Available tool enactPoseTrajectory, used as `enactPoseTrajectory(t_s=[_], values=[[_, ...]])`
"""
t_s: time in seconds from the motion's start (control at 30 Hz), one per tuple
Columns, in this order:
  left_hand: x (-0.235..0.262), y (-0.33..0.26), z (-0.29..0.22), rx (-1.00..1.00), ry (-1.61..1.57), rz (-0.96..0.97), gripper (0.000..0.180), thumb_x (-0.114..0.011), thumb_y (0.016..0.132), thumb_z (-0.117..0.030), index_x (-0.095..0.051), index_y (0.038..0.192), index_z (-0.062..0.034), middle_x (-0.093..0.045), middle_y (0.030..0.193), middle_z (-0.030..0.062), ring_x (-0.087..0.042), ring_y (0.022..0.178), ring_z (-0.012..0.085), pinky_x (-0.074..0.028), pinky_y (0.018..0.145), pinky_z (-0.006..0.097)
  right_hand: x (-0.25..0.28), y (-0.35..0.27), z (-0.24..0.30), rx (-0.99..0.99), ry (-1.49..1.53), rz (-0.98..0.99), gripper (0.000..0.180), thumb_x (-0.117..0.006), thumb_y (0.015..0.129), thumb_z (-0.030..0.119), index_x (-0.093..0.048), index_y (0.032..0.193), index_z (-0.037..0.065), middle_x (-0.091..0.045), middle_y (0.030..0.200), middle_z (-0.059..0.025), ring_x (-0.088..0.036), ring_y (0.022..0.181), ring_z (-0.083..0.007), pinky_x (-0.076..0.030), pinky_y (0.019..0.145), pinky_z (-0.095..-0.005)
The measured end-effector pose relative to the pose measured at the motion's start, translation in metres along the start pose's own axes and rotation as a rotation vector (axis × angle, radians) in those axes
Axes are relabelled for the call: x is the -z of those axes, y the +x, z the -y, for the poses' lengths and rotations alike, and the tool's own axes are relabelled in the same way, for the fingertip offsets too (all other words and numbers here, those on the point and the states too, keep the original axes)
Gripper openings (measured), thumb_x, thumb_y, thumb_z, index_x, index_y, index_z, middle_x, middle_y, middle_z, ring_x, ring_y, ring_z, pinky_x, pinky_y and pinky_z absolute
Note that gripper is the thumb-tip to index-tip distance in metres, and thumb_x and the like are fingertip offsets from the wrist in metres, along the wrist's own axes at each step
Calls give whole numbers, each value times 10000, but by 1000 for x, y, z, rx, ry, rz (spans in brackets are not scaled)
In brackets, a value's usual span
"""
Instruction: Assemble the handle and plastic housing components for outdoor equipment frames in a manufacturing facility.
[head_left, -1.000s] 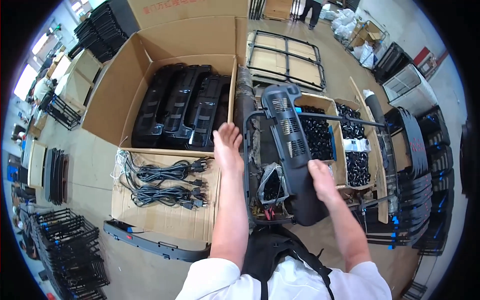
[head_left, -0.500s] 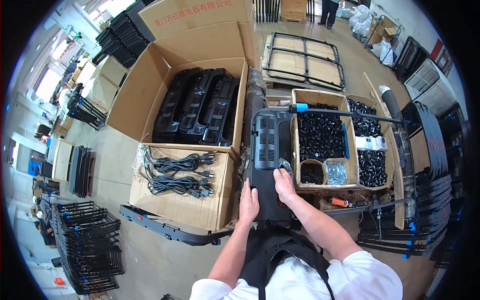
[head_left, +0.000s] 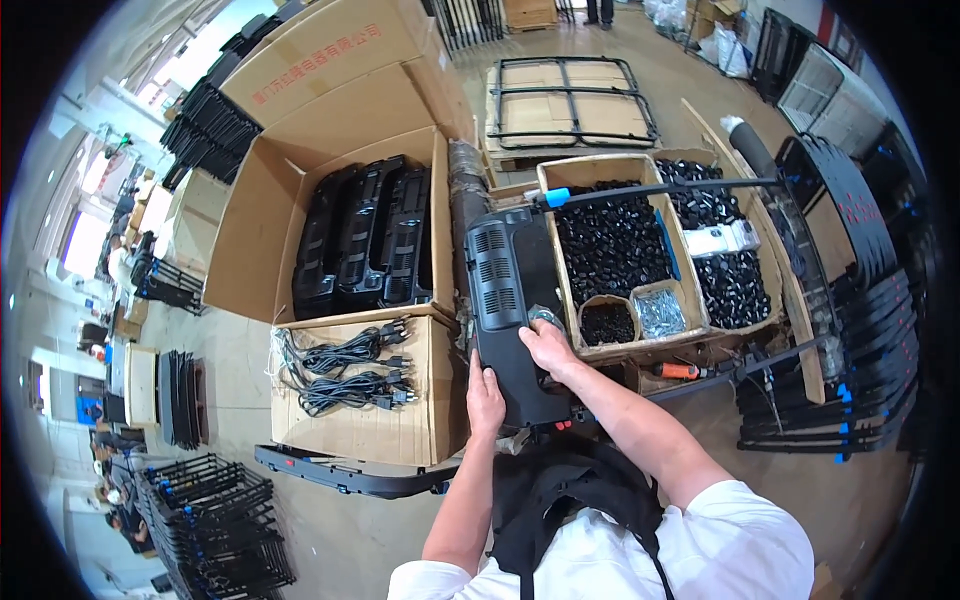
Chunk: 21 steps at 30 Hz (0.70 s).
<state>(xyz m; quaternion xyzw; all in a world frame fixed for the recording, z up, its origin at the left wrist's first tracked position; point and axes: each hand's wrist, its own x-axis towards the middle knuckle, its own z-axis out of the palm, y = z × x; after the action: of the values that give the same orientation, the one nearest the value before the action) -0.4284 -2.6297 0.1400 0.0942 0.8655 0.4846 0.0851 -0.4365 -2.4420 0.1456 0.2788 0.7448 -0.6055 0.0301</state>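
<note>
A long black plastic housing with vent slots lies lengthwise before me, across a black tubular frame. My left hand holds its left edge, fingers straight along the side and thumb near the top. On the right edge, my right hand grips the housing, thumb on top and fingertips partly hidden over the side. Small red parts show at the housing's near end. Just beyond my right fingers is a small shiny piece that I cannot make out.
Left stands an open carton of similar black housings; coiled black power cords lie on cardboard. A divided box holds black caps and screws. Near it lies an orange-handled tool. Black frames are stacked left.
The whole view has shifted and turned slightly. Both hands stay on the housing, which now sits a little tilted, and the red parts at its near end have come into sight.
</note>
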Motion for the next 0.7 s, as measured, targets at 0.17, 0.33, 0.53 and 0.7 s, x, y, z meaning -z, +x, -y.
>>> enactPoseTrajectory(t_s=[0.17,0.33,0.53,0.7], values=[[2,14,-17,-130,75,-176,499,-547,1071,-147,-463,1523,47,-532,1490,300,-527,1385,419,-392,1179,450,105,-34,-13,187,71,-133,435,-632,998,255,-648,1331,-24,-766,1107,-161,-740,1023,-251,-577,870,-374],[-41,32,-113,-391,72,224,161,-675,979,-136,-719,1090,-29,-701,1054,164,-658,1039,368,-522,949,443,223,-139,-17,-69,394,-185,310,-610,1045,230,-703,1208,-17,-737,970,-70,-674,794,-97,-524,664,-247],[-193,41,-82,-528,494,1157,259,-605,967,-170,-753,1153,-67,-729,1112,186,-683,1110,384,-541,968,481,233,-239,-64,-191,462,-231,248,-600,1036,209,-729,1053,-2,-720,833,-55,-655,678,-100,-516,605,-254],[-265,39,-11,-592,916,1503,603,-676,860,-108,-584,1448,-209,-535,1466,260,-498,1385,502,-466,1107,532,195,-274,-138,-398,612,-283,253,-630,1006,236,-744,1053,15,-719,842,-37,-642,673,-86,-502,601,-233]])
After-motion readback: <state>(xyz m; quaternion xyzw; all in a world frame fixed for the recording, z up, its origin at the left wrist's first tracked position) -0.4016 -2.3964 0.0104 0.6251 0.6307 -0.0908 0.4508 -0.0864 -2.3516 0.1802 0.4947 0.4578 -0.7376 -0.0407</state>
